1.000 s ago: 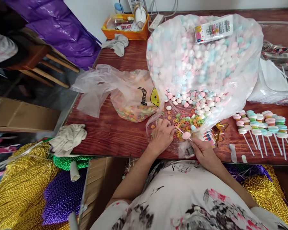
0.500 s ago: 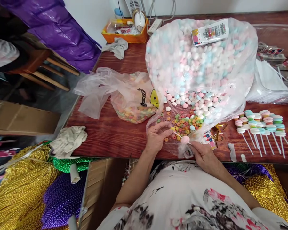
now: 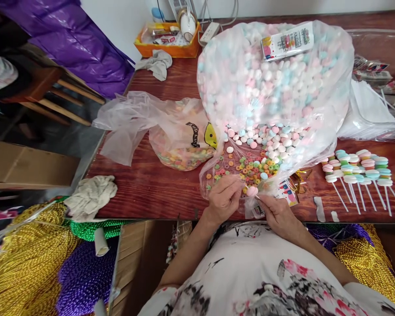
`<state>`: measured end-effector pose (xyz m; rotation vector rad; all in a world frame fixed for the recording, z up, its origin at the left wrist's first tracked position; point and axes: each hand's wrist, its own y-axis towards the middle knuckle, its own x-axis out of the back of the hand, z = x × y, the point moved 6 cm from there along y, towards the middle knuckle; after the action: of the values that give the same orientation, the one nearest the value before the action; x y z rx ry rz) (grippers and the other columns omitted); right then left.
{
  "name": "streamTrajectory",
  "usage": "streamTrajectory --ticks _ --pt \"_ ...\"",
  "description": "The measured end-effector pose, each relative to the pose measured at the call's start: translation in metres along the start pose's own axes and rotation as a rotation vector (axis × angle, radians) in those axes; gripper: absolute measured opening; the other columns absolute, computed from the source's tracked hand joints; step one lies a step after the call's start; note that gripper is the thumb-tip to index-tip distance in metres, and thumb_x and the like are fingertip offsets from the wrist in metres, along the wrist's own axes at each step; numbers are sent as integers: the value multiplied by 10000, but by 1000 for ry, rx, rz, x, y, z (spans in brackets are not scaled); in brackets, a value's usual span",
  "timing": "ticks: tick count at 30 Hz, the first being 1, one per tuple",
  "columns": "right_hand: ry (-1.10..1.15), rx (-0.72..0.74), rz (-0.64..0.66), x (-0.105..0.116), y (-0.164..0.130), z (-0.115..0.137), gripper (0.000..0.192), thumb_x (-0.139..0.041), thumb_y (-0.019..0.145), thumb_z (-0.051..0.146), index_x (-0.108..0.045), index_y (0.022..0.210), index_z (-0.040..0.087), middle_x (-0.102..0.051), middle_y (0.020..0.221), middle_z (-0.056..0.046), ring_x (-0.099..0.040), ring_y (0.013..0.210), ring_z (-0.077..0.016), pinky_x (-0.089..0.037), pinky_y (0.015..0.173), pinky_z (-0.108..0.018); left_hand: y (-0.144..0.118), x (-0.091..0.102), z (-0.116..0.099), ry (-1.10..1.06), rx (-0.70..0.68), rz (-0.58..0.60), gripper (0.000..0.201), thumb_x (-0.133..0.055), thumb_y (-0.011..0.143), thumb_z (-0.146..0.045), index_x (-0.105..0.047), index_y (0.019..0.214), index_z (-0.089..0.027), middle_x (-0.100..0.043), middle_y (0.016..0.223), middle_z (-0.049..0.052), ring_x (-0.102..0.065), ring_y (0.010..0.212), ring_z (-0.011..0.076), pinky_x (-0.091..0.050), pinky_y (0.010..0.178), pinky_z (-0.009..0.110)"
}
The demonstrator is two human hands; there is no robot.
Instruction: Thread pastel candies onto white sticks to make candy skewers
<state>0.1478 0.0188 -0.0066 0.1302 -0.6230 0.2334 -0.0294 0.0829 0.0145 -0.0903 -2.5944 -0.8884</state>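
Note:
My right hand [image 3: 276,213] pinches one end of a thin white stick [image 3: 257,197] carrying a pink rounded candy piece [image 3: 252,191]. At the other end of that stick, my left hand [image 3: 225,198] is closed, thumb against fingers; whatever lies between the fingertips is hidden. Just beyond both hands, small colourful rings [image 3: 255,169] lie spread on clear plastic. White, pink and blue candy pieces [image 3: 283,142] spill from the mouth of a big clear bag [image 3: 230,66]. Several finished-looking candy sticks [image 3: 371,175], stacked with pastel pieces, rest to the right.
A knotted plastic bag of rings [image 3: 184,149] lies left of the big bag. Crumpled cloth [image 3: 92,197] sits at the table's left edge. An orange box [image 3: 171,49] stands at the back, and a bag of white sticks [image 3: 365,114] at the right. Shiny bead strands [image 3: 29,263] hang below.
My left hand has closed up more and slid along the stick towards the pink piece. The pink piece has shifted slightly left; my right hand has barely moved.

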Motion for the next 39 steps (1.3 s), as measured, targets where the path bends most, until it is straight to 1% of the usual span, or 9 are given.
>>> streamTrajectory --ticks 5,8,13,19,24,27,30,35,39 --pt "55 52 -96 2 -2 -3 308 -409 1028 218 -712 1062 170 -705 774 -52 -605 651 -157 -456 640 -266 4 -5 24 -522 466 -156 400 -834 751 -276 -739 1138 -259 -721 801 -5 -682 690 125 -598 633 243" --pt "102 88 -129 3 -2 -2 313 -421 1021 205 -702 1158 184 -731 826 -59 -641 688 -166 -488 662 -274 9 -23 26 -824 697 -33 588 -918 617 -263 -737 1177 -260 -682 772 -7 -638 677 103 -554 614 204" --pt "153 120 -179 12 -2 3 310 -442 1012 200 -709 1168 189 -721 809 -53 -618 661 -162 -486 643 -270 10 -49 13 -964 834 210 292 -927 605 -371 -806 808 -199 -674 822 41 -618 726 127 -531 634 246" --pt "233 27 -204 19 -4 -7 328 -422 1032 274 -738 1053 190 -619 670 -17 -510 571 -144 -440 592 -273 2 -72 -5 -898 757 285 207 -922 634 -354 -809 750 -226 -631 809 18 -602 735 120 -522 694 274" --pt "227 -15 -262 27 -9 -22 320 -442 1023 326 -729 957 200 -519 572 15 -436 505 -135 -407 547 -278 18 -73 -10 -722 620 420 227 -839 750 -418 -819 865 -223 -697 836 57 -648 770 169 -551 718 328" --pt "207 -91 -390 43 -19 -44 301 -493 1006 339 -678 816 197 -480 558 22 -416 498 -130 -371 518 -277 51 -60 9 -535 544 420 299 -767 818 -437 -798 1010 -210 -743 864 59 -666 749 174 -554 684 310" --pt "237 -192 -510 57 -29 -66 333 -536 990 360 -592 706 196 -447 565 29 -394 510 -123 -329 503 -274 97 -52 35 -131 348 336 260 -702 864 -404 -784 999 -197 -753 902 61 -665 795 190 -548 739 324" --pt "201 -152 -535 60 -33 -65 272 -545 985 302 -617 746 194 -447 566 34 -404 504 -118 -338 513 -271 124 -92 69 479 152 622 227 -571 932 -289 -759 877 -175 -681 872 94 -619 834 225 -499 809 364" --pt "141 -60 -502 55 -33 -56 224 -532 983 240 -664 806 201 -516 557 24 -447 466 -123 -371 517 -276 119 -105 74 552 104 637 230 -549 928 -253 -736 827 -166 -651 923 120 -601 916 258 -489 838 389"
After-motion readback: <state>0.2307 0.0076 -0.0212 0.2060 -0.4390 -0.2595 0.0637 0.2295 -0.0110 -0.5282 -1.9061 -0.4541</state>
